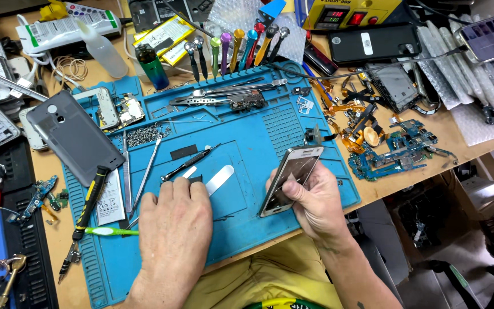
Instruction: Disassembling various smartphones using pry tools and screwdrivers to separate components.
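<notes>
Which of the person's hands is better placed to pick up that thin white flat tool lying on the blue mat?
Probably the left hand: its fingertips rest right beside the white flat tool on the blue mat. The right hand is busy gripping the phone.

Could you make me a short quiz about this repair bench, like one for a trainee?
1. True or false: the right hand holds a smartphone tilted on its edge over the blue mat.
2. What does the left hand rest on?
A. the grey back cover
B. the blue mat, fingertips at a small dark part
C. the green circuit board
3. Fill in: the row of screwdrivers with coloured handles stands along the mat's ____ edge.

Key
1. True
2. B
3. far
</notes>
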